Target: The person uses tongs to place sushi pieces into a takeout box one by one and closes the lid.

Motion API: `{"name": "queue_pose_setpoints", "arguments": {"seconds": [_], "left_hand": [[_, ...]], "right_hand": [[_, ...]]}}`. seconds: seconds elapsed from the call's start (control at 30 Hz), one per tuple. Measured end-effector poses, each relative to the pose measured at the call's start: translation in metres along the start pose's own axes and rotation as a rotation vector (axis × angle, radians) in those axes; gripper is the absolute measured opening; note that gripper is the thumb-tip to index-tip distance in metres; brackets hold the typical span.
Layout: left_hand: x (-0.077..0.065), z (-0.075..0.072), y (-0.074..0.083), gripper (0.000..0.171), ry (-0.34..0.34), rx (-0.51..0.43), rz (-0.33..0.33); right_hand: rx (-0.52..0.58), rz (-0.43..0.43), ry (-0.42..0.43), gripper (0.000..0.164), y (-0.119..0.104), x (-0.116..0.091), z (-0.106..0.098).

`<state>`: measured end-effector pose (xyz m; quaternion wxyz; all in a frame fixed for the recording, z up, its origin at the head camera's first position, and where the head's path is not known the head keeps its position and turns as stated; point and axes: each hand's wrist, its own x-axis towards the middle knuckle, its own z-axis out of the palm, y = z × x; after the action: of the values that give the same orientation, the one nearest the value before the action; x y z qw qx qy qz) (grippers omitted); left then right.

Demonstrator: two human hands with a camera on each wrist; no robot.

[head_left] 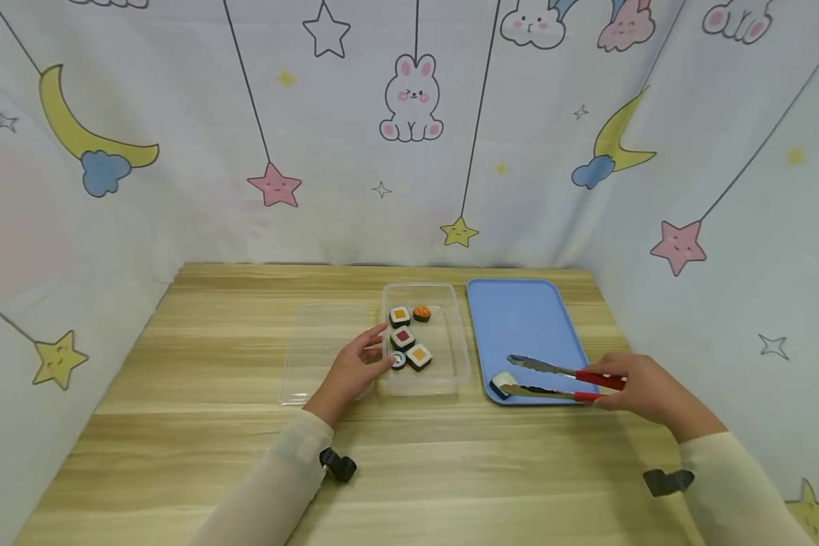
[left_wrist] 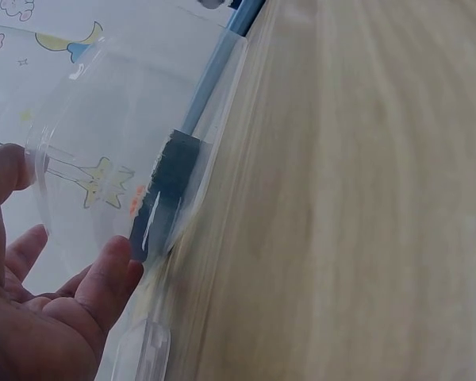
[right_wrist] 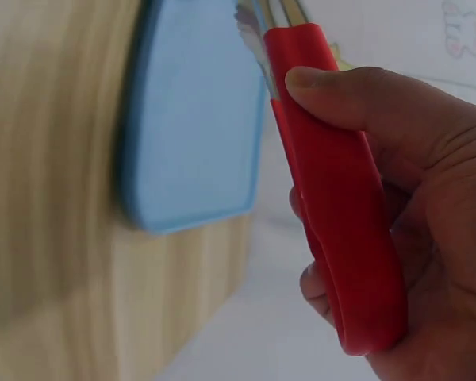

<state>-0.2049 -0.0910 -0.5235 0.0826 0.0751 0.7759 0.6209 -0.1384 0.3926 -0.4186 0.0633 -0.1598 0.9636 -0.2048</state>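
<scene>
My right hand (head_left: 644,387) grips red-handled metal tongs (head_left: 542,365) over the blue tray (head_left: 525,318), fingers wrapped round the handles in the right wrist view. The tongs' arms stand apart; the nearer tip overlaps a white-topped sushi piece (head_left: 503,384) at the tray's near left corner. My left hand (head_left: 356,368), fingers loosely spread, touches the left side of a clear plastic container (head_left: 460,349). Inside lie sushi pieces: yellow-centred ones (head_left: 419,356), a red-centred one (head_left: 403,337), an orange-topped one (head_left: 422,313) and a small round roll (head_left: 398,360) by the thumb.
A clear flat lid (head_left: 321,341) lies left of the container on the wooden table (head_left: 225,364). A patterned curtain (head_left: 355,212) hangs behind and on both sides. Each sleeve carries a small black wrist device (head_left: 337,464).
</scene>
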Motion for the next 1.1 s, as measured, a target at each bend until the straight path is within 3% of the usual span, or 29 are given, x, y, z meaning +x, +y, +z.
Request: {"name": "queue_pose_setpoints", "arguments": {"seconds": [0.17, 0.37, 0.6, 0.9, 1.1], "left_hand": [[-0.002, -0.002, 0.002, 0.069, 0.009, 0.001, 0.004], [-0.002, -0.002, 0.0, 0.068, 0.011, -0.005, 0.0], [-0.003, -0.001, -0.003, 0.07, 0.001, -0.017, -0.012], [-0.002, -0.001, 0.0, 0.07, 0.004, -0.025, -0.019], [0.001, -0.001, -0.003, 0.069, 0.011, -0.007, -0.003]], "right_hand": [[0.021, -0.026, 0.021, 0.042, 0.006, -0.008, 0.013], [0.04, -0.032, 0.001, 0.04, 0.007, -0.004, 0.02], [0.036, -0.097, 0.029, 0.038, 0.01, -0.002, 0.024], [0.041, 0.02, 0.11, 0.042, 0.006, 0.006, 0.007], [0.071, -0.017, 0.168, 0.044, -0.013, 0.038, -0.006]]}}
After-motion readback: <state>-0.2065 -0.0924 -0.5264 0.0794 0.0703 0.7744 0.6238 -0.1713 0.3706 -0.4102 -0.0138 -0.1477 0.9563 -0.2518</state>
